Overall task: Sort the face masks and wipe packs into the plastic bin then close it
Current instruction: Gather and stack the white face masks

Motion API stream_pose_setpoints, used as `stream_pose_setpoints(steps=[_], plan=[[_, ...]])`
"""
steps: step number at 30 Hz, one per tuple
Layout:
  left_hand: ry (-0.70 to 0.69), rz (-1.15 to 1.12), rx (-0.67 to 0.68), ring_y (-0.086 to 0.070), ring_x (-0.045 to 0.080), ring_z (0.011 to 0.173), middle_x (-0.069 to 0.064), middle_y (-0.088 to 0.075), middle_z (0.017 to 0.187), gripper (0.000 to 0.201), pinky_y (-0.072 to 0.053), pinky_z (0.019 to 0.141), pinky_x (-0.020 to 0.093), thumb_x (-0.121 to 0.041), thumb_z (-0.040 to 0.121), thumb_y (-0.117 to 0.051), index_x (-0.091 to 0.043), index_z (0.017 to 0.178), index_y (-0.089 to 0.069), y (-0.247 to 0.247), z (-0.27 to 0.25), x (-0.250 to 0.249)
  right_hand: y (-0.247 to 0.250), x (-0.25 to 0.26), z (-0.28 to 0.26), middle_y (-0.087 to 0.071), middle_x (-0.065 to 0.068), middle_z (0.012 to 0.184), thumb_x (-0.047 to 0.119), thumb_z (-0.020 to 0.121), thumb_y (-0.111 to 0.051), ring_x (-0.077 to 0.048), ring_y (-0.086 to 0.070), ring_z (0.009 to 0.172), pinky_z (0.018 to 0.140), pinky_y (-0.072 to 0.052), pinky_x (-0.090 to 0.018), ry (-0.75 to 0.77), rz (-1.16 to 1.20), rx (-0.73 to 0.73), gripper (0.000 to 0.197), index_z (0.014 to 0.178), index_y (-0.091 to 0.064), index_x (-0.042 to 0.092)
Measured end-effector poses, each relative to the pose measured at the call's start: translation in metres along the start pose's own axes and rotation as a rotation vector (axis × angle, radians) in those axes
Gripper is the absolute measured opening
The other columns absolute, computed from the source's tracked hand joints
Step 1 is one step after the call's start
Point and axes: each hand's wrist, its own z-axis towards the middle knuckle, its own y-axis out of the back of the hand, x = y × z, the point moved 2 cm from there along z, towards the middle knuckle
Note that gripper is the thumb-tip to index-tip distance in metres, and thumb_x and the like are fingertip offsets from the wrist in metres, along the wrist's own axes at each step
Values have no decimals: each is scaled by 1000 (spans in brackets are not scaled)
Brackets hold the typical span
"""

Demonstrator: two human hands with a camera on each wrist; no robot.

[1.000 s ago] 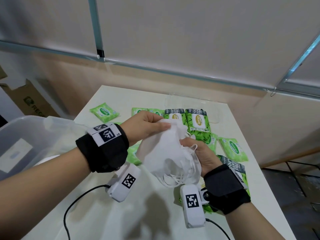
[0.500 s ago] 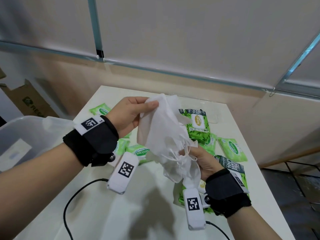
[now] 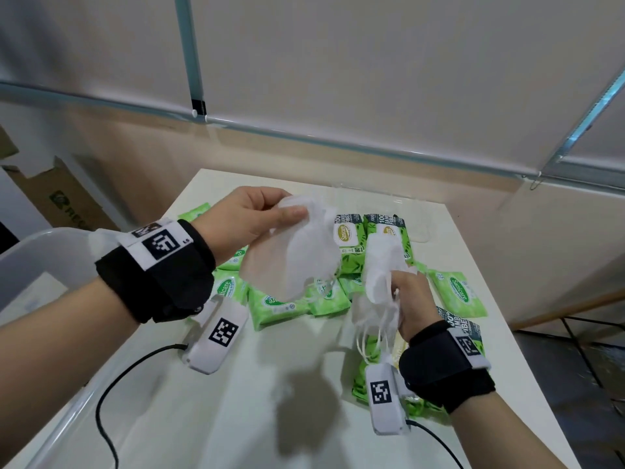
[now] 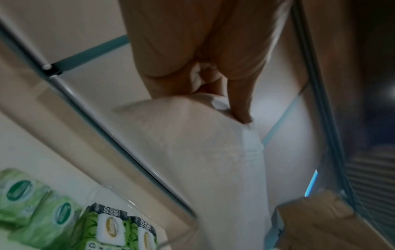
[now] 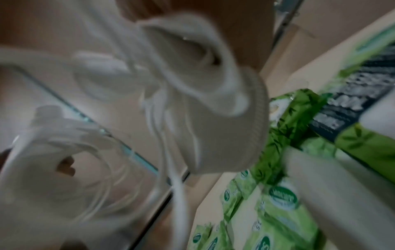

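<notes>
Right wrist view: blurred face masks [image 5: 224,118] hide the fingers.

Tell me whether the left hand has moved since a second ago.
Yes. The left hand has risen and shifted toward the table's far edge, pulling a white mask away from the right hand.

Your left hand [image 3: 252,220] has pulled one face mask [image 3: 297,255] up and clear of the bunch. Your right hand [image 3: 407,301] now holds the remaining masks [image 3: 380,282] apart from it, nearer the worktop's right side.
</notes>
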Motion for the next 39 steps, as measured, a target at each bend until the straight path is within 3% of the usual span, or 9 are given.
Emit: stream_pose_setpoints(steps=[2, 6, 9, 13, 19, 26, 33, 37, 39], plan=[[-8, 93, 20, -55, 3, 54, -8, -63, 61, 9, -44, 50, 13, -17, 86, -58, -11, 82, -63, -2, -3, 2, -5, 10, -6, -39, 0, 51, 12, 58, -50, -12, -37, 42, 46, -30, -18, 66, -17, 100, 10, 63, -42, 7], [-17, 209, 35, -58, 6, 56, -8, -65, 62, 10, -46, 51, 15, -21, 88, -59, -16, 80, -64, -1, -5, 4, -14, 29, -24, -58, -1, 72, 37, 65, -65, -15, -54, 65, 57, -42, -22, 159, -101, 367, 32, 83, -61, 11], [-36, 254, 33, -58, 7, 57, -8, -64, 63, 10, -46, 51, 16, -24, 86, -62, -18, 78, -65, -2, -6, 5, -18, 38, -35, -62, 2, 67, 30, 70, -71, -11, -57, 58, 51, -45, -17, 175, -157, 452, 25, 82, -65, 10], [-44, 255, 48, -56, 6, 55, -9, -62, 61, 12, -44, 49, 14, -19, 87, -62, -16, 76, -64, -8, -7, 8, -26, 32, -36, -68, -3, 65, 11, 67, -80, -14, -62, 56, 52, -47, -19, 169, -241, 439, 10, 69, -72, 16], [-125, 401, 82, -50, -2, 53, -18, -57, 57, 19, -39, 51, 13, -23, 92, -58, -22, 73, -58, -14, -6, 12, -32, 28, -32, -54, -14, 72, 25, 72, -68, -20, -51, 65, 57, -39, -25, 235, -220, 328, 43, 82, -57, -15], [-141, 498, 88, -43, 0, 51, -13, -48, 54, 29, -35, 50, 14, -29, 90, -60, -20, 64, -55, -16, -6, 14, -33, 28, -32, -56, -13, 69, 28, 66, -71, -19, -54, 64, 59, -41, -26, 235, -174, 292, 39, 79, -61, -8], [-142, 462, 62, -45, 8, 55, 4, -52, 64, 30, -36, 52, 21, -28, 88, -65, -1, 76, -62, -17, -6, 17, -31, 32, -37, -70, -5, 68, 20, 64, -73, -17, -65, 58, 51, -51, -25, 143, -130, 382, 23, 81, -69, 6], [-171, 510, 69, -43, 2, 54, -8, -50, 61, 26, -35, 52, 14, -27, 91, -60, -11, 70, -61, -19, -8, 17, -31, 28, -33, -67, -12, 72, 19, 65, -73, -20, -63, 62, 55, -50, -25, 168, -172, 309, 37, 87, -65, -10], [-188, 542, 71, -46, -2, 56, -11, -51, 60, 25, -34, 55, 11, -28, 91, -57, -24, 66, -58, -20, -9, 17, -32, 28, -33, -67, -10, 71, 12, 71, -74, -18, -62, 61, 54, -49, -23, 161, -159, 321, 26, 86, -66, -7]])
